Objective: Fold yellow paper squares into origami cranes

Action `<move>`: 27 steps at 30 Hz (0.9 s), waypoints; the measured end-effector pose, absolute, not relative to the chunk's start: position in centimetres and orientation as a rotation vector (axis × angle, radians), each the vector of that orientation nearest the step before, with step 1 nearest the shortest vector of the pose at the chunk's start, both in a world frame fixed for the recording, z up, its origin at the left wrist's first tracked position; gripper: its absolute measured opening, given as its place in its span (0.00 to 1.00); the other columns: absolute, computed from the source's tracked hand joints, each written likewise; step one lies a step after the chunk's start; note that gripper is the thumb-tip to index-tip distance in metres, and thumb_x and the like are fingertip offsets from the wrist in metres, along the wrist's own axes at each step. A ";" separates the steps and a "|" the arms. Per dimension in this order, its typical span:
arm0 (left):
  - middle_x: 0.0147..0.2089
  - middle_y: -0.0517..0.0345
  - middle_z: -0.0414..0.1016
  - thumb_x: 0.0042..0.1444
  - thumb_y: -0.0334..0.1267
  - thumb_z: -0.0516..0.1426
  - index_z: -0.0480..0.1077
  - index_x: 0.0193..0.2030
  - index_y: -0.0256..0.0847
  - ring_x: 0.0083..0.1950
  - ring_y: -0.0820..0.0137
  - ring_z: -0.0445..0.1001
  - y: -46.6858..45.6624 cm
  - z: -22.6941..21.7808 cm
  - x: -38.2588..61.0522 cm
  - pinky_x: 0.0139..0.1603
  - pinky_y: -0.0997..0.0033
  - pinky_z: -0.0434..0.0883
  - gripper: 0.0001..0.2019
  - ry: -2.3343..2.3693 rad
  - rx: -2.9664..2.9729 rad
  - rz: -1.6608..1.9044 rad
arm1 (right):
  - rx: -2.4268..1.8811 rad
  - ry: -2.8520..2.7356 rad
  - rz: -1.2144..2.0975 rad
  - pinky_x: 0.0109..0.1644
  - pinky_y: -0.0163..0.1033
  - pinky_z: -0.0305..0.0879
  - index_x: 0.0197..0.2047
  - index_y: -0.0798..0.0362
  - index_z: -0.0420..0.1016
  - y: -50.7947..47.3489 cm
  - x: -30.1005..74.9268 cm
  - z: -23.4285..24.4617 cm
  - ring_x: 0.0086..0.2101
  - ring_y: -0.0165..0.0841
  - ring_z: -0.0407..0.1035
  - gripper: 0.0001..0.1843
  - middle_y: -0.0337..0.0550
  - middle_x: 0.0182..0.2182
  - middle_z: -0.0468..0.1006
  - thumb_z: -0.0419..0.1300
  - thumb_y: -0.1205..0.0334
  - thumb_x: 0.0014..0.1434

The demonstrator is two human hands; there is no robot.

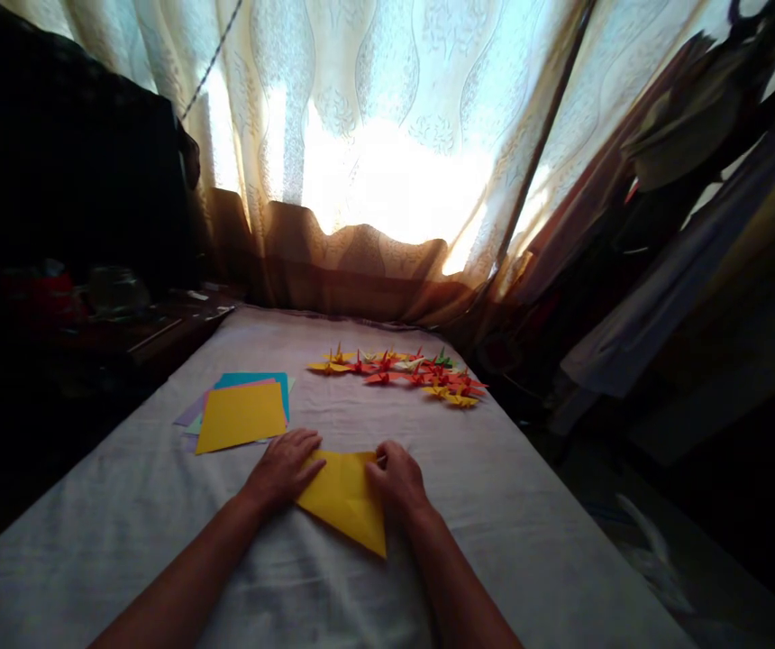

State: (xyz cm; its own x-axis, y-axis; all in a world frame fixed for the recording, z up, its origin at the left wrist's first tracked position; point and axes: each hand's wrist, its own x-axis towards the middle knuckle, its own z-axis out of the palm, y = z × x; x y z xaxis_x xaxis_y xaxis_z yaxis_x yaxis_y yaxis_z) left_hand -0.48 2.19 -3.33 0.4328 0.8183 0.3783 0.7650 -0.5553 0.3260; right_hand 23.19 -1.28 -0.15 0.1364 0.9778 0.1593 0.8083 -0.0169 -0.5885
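A folded yellow paper sheet (345, 498) lies on the white cloth-covered table (158, 505) right in front of me. My left hand (286, 469) rests flat on its left edge with fingers stretched out. My right hand (397, 478) presses on its upper right corner, fingers curled down onto the paper. A stack of coloured paper squares (242, 413), yellow on top with blue and pink beneath, lies to the left. A cluster of several folded paper cranes (405, 371) in red, yellow and orange sits farther back.
A lit patterned curtain (387, 153) hangs behind the table. Dark furniture with clutter (90, 297) stands at the left edge. Hanging clothes (698, 225) fill the right side. The table's right edge (563, 505) drops off to a dark floor.
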 end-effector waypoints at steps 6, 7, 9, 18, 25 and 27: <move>0.56 0.45 0.77 0.67 0.46 0.48 0.71 0.57 0.37 0.57 0.60 0.75 1.7 -2.9 -1.0 0.61 0.57 0.70 0.20 1.420 2.574 0.819 | -1.781 -1.593 0.442 0.33 0.33 0.63 0.34 0.49 0.75 1.2 24.6 -1.0 0.29 0.31 0.72 0.06 0.35 0.28 0.79 0.57 0.64 0.52; 0.57 0.46 0.77 0.67 0.46 0.48 0.70 0.58 0.38 0.58 0.60 0.75 1.6 -2.8 -1.2 0.61 0.57 0.70 0.21 1.414 2.577 0.826 | -1.769 -1.568 0.449 0.33 0.33 0.65 0.37 0.49 0.76 1.7 25.0 -1.2 0.29 0.31 0.73 0.09 0.36 0.28 0.79 0.57 0.63 0.53; 0.58 0.46 0.76 0.67 0.47 0.48 0.68 0.61 0.39 0.58 0.60 0.74 1.4 -2.8 -1.4 0.61 0.57 0.70 0.22 1.398 2.584 0.838 | -1.749 -1.522 0.458 0.33 0.34 0.66 0.41 0.49 0.76 2.8 26.0 -1.5 0.28 0.32 0.73 0.13 0.36 0.28 0.79 0.57 0.62 0.52; 0.57 0.49 0.77 0.65 0.43 0.51 0.73 0.55 0.43 0.58 0.60 0.74 0.8 -2.9 -1.4 0.61 0.56 0.70 0.16 1.271 2.660 0.834 | -1.673 -1.351 0.397 0.42 0.38 0.71 0.47 0.52 0.78 7.5 29.1 -2.7 0.39 0.35 0.75 0.21 0.47 0.43 0.81 0.57 0.54 0.52; 0.54 0.49 0.78 0.61 0.39 0.53 0.75 0.48 0.42 0.56 0.59 0.75 0.6 -1.9 -1.0 0.60 0.55 0.70 0.13 1.307 2.668 0.759 | -1.674 -1.277 0.377 0.44 0.39 0.70 0.37 0.52 0.81 4.9 30.5 -3.9 0.36 0.37 0.75 0.18 0.46 0.36 0.82 0.53 0.52 0.54; 0.52 0.49 0.78 0.61 0.39 0.53 0.75 0.47 0.42 0.54 0.59 0.75 0.6 -1.5 -0.8 0.59 0.55 0.70 0.12 1.314 2.663 0.728 | -1.668 -1.287 0.391 0.44 0.39 0.70 0.37 0.52 0.81 4.6 30.2 -3.8 0.36 0.37 0.75 0.18 0.46 0.36 0.82 0.53 0.52 0.55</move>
State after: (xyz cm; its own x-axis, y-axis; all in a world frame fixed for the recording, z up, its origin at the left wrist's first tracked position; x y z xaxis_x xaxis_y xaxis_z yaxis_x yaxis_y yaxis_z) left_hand -0.75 0.56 -1.46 0.5181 0.7673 0.3780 0.7272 -0.6278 0.2776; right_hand 30.23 4.56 -3.84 0.3924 0.8743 0.2858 0.5672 0.0146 -0.8235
